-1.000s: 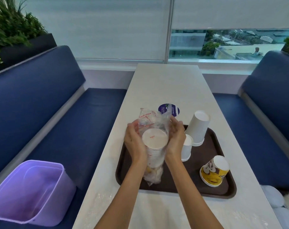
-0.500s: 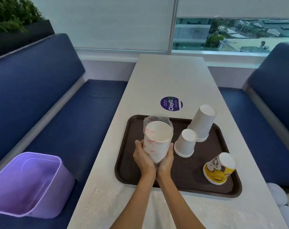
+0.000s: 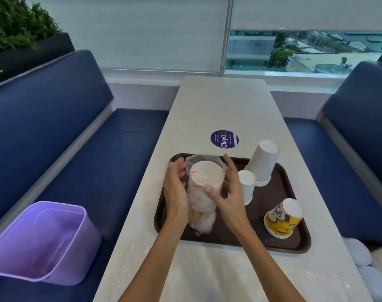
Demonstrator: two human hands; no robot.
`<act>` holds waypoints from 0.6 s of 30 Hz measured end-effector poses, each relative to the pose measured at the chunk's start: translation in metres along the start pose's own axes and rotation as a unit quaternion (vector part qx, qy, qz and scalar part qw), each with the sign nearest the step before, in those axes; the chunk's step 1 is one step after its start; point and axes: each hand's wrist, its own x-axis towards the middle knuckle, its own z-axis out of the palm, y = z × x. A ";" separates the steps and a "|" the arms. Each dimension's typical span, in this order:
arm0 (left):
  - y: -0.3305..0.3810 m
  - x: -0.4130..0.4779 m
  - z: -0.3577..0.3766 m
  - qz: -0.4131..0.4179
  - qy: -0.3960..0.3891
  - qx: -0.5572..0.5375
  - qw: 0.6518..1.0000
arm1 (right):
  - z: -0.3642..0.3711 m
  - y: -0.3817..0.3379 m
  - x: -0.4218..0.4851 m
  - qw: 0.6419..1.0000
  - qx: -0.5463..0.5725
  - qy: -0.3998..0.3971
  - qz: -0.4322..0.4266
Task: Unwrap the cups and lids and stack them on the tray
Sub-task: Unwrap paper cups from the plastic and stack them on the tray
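A stack of white paper cups [image 3: 205,177] stands upside down at the left of the brown tray [image 3: 240,240], still inside clear plastic wrap [image 3: 202,221] that bunches at its base. My left hand [image 3: 174,192] lies along the stack's left side with straight fingers. My right hand [image 3: 231,197] is on the right, its thumb touching the stack's front and its fingers spread a little away from it. Also upside down on the tray are a tall white cup stack [image 3: 263,164], a short white cup stack [image 3: 248,186] and a yellow printed cup stack [image 3: 281,219].
A purple bin [image 3: 39,240] sits on the blue bench to my left. A round purple sticker [image 3: 224,138] is on the white table beyond the tray. Clear plastic sheet [image 3: 207,269] lies on the table's near end. White bundles [image 3: 373,258] lie on the right bench.
The wrapped stack came down from mid-air onto the tray. My hands shifted from cupping its base up to its sides, and the fingers have opened.
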 end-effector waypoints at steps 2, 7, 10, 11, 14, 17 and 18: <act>0.002 -0.009 0.005 -0.031 -0.069 -0.007 0.997 | 0.007 0.001 0.000 0.999 -0.047 -0.002 0.001; -0.010 -0.011 0.002 -0.046 -0.123 -0.016 0.991 | 0.013 0.027 -0.004 0.998 -0.049 0.026 0.027; -0.024 -0.010 -0.003 -0.089 -0.129 -0.042 0.987 | 0.011 0.043 -0.013 0.997 -0.058 0.005 0.054; -0.029 -0.010 -0.005 -0.105 -0.128 -0.045 0.985 | 0.010 0.048 -0.015 0.996 -0.061 -0.002 0.060; -0.043 -0.009 -0.010 -0.149 -0.119 -0.052 0.980 | 0.006 0.065 -0.020 0.994 -0.072 -0.026 0.079; -0.052 -0.011 -0.013 -0.178 -0.136 -0.047 0.973 | -0.003 0.078 -0.024 0.991 -0.080 -0.041 0.098; -0.054 -0.011 -0.013 -0.186 -0.142 -0.043 0.971 | -0.006 0.081 -0.026 0.990 -0.081 -0.044 0.103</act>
